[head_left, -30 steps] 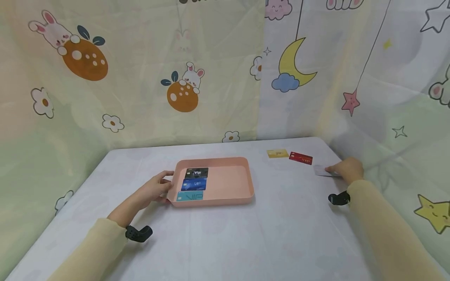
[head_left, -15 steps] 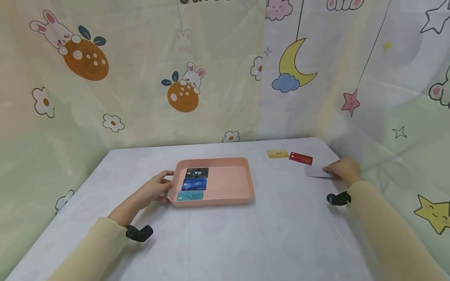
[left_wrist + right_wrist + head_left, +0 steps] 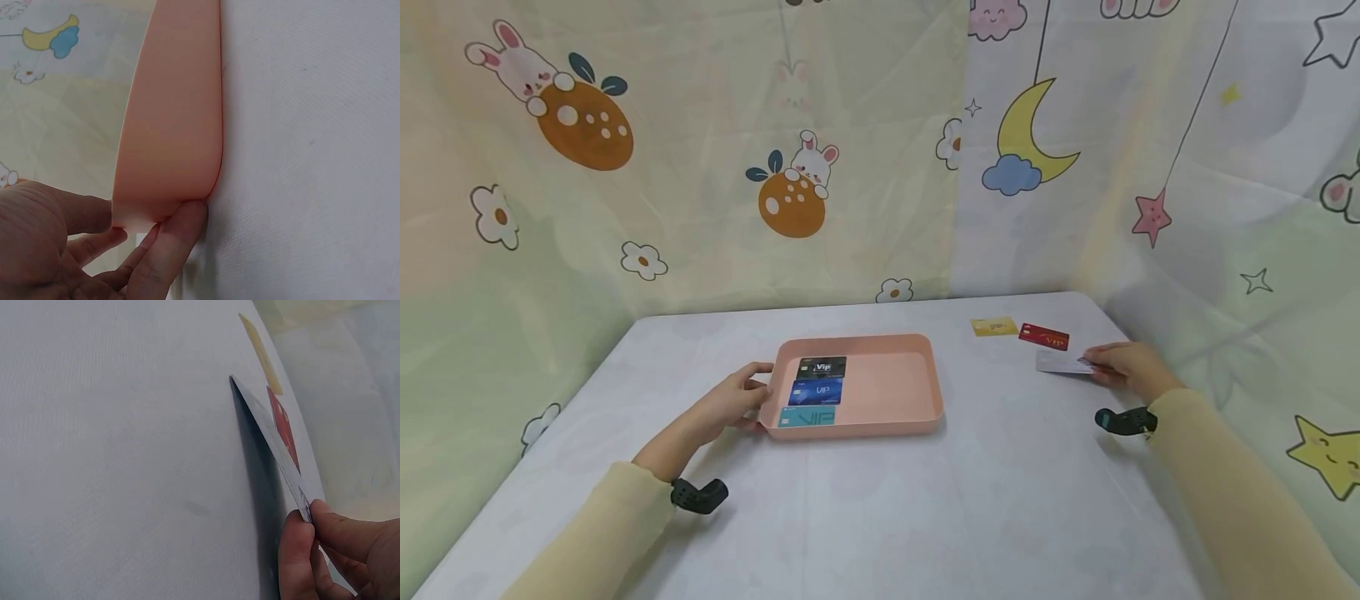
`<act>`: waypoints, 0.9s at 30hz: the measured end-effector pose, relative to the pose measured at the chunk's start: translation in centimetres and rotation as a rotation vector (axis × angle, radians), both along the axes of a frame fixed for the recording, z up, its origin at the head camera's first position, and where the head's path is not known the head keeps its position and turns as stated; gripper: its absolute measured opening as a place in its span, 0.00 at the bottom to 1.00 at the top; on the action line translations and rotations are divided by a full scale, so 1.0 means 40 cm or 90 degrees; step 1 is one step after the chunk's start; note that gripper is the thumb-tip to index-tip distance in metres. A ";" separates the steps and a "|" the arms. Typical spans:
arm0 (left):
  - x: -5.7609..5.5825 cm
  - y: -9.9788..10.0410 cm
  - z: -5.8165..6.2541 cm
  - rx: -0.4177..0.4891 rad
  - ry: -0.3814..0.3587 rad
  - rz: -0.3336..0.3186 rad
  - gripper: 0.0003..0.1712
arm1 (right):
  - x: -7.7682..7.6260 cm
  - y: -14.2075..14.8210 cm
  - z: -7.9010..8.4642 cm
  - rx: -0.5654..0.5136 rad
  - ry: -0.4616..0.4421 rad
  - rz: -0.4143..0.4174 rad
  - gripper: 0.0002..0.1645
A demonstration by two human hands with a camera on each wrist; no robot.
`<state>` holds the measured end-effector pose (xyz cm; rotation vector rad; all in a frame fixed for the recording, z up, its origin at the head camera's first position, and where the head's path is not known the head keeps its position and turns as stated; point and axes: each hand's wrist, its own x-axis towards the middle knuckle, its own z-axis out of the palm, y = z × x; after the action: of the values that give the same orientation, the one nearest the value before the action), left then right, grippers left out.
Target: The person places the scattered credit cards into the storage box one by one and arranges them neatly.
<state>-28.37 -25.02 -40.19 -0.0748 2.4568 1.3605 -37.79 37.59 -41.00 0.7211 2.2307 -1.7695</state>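
A pale silvery-white card (image 3: 1057, 362) is pinched between the thumb and fingers of my right hand (image 3: 1133, 370) at the right of the table. In the right wrist view this card (image 3: 265, 428) is lifted and tilted, casting a dark shadow on the cloth. My left hand (image 3: 724, 407) holds the left end of a pink tray (image 3: 891, 387); in the left wrist view its digits touch the rim and the lower corner of the tray wall (image 3: 172, 119). Inside the tray's left part lie a black card (image 3: 822, 367), a blue card (image 3: 816, 392) and a teal card (image 3: 807, 417), stacked in a column.
A gold card (image 3: 994, 327) and a red card (image 3: 1044, 337) lie flat at the back right, just beyond the held card. White cloth covers the table (image 3: 880, 517). Printed curtains (image 3: 880, 192) stand behind and along both sides.
My right hand has drawn the white card leftward and raised it from the table. The left hand and the tray have stayed in place.
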 end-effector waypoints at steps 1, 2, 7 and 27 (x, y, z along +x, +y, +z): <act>0.001 0.000 0.001 -0.001 0.000 -0.001 0.35 | 0.003 -0.004 0.003 -0.010 0.001 0.004 0.06; 0.001 0.000 0.002 -0.002 0.001 0.000 0.35 | 0.008 -0.009 0.007 -0.017 0.000 0.005 0.04; 0.003 0.003 0.003 -0.002 0.001 0.006 0.34 | 0.016 -0.026 0.017 -0.030 -0.011 0.006 0.04; 0.009 0.006 0.006 -0.002 0.009 0.004 0.35 | 0.036 -0.062 0.030 -0.016 0.001 0.056 0.33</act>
<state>-28.01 -24.80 -39.97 -0.0741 2.4727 1.3650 -36.36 35.10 -39.80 0.6082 2.2014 -1.7539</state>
